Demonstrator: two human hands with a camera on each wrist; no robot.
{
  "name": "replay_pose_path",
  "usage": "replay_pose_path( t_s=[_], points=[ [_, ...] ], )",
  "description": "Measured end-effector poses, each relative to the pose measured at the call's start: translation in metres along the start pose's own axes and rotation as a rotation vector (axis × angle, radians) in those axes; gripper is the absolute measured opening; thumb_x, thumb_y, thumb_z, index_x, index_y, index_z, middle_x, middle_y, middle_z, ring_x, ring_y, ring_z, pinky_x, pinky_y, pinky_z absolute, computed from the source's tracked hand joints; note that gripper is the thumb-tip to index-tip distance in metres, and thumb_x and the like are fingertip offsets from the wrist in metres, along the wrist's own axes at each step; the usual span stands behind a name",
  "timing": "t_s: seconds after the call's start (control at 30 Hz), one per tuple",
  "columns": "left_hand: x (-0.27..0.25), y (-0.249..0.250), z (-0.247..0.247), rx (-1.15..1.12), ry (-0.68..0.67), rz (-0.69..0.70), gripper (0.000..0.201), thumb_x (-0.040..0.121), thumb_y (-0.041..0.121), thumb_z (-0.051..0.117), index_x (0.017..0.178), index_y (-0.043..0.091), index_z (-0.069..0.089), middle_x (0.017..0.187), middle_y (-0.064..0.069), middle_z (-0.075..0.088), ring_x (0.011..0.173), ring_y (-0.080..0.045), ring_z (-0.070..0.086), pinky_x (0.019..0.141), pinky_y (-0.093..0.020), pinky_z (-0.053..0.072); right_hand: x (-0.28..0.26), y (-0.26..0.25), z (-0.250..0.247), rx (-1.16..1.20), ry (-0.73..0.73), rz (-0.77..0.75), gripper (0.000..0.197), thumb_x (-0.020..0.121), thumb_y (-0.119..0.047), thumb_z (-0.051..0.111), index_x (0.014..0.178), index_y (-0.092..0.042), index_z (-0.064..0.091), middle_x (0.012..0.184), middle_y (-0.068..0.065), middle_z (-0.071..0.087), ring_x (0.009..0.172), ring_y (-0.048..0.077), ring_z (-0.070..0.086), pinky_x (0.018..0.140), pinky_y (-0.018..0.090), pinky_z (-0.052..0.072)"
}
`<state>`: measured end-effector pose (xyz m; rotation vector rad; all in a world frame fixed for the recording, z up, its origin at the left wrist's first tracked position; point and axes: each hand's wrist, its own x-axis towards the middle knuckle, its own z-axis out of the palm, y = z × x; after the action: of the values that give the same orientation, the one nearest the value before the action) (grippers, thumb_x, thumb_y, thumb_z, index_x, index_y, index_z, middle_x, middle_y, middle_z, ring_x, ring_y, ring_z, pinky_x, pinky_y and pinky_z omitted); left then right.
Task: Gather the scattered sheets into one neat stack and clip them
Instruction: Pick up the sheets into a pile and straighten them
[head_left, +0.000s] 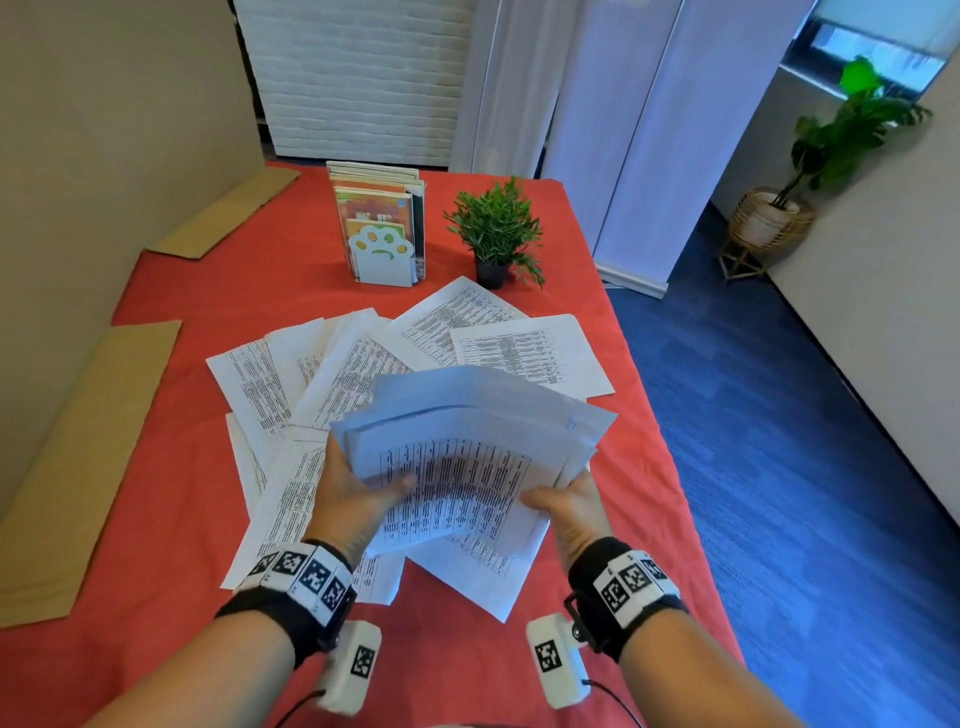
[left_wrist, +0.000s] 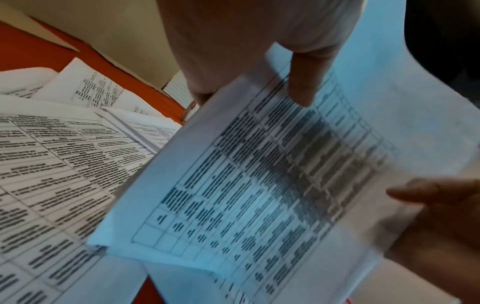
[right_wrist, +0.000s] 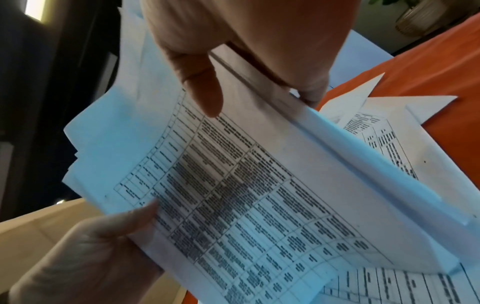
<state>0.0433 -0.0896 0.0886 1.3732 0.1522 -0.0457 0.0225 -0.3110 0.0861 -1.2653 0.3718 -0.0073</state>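
Part of the sheets gathered; no clip visible.
Left hand (head_left: 347, 493) and right hand (head_left: 566, 512) grip an uneven bundle (head_left: 467, 457) above the tabletop (head_left: 182, 519); loose sheets (head_left: 332, 364) remain from 9 to 1 o'clock.

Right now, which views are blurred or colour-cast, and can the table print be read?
Head view: sharp, wide-angle bowing; held sheets tinted blue. Left wrist view: motion-blurred, print on them unreadable, left hand looms large. Right wrist view: softer blur, blue cast, right hand near the lens, dark backdrop.
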Motion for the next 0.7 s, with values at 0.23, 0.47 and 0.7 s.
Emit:
replay_pose_path(
  t_s=[0.23, 0.47, 0.7],
  points=[
    [-0.003, -0.007, 0.008, 0.061, 0.034, 0.000, 0.062, 0.074, -0.001, 0.073, 0.125, 0.022, 0.047, 0.100, -0.006, 0.066, 0.082, -0.008, 0.068, 0.060, -0.015, 0.053, -0.003, 0.008, 0.009, -0.024, 0.024, 0.042, 0.052, 0.051, 0.009, 0.057, 0.097, -0.014, 0.061, 0.078, 0.002, 0.074, 0.079, 0.026, 0.070, 0.086, 0.053, 0.055],
    [0.008, -0.009, -0.007, 0.147, -0.008, -0.004, 0.036, 0.071, -0.009, 0.073, 0.093, 0.019, 0.066, 0.092, -0.011, 0.069, 0.095, -0.033, 0.065, 0.076, -0.032, 0.055, -0.018, -0.039, 0.022, -0.743, 0.248, -0.813, 0.085, 0.065, 0.005, 0.050, 0.143, -0.020, 0.027, 0.139, -0.007, 0.040, 0.132, 0.012, 0.041, 0.110, 0.040, 0.032],
    [0.004, 0.000, -0.006, 0.123, -0.128, 0.021, 0.047, 0.072, -0.011, 0.071, 0.092, 0.032, 0.075, 0.098, 0.002, 0.075, 0.098, -0.012, 0.067, 0.084, -0.030, 0.054, -0.042, -0.048, 0.076, -1.706, -0.178, -0.895, 0.084, 0.067, -0.013, 0.030, 0.150, -0.015, 0.018, 0.160, 0.001, 0.020, 0.149, 0.027, 0.005, 0.109, 0.073, 0.003]
  ],
)
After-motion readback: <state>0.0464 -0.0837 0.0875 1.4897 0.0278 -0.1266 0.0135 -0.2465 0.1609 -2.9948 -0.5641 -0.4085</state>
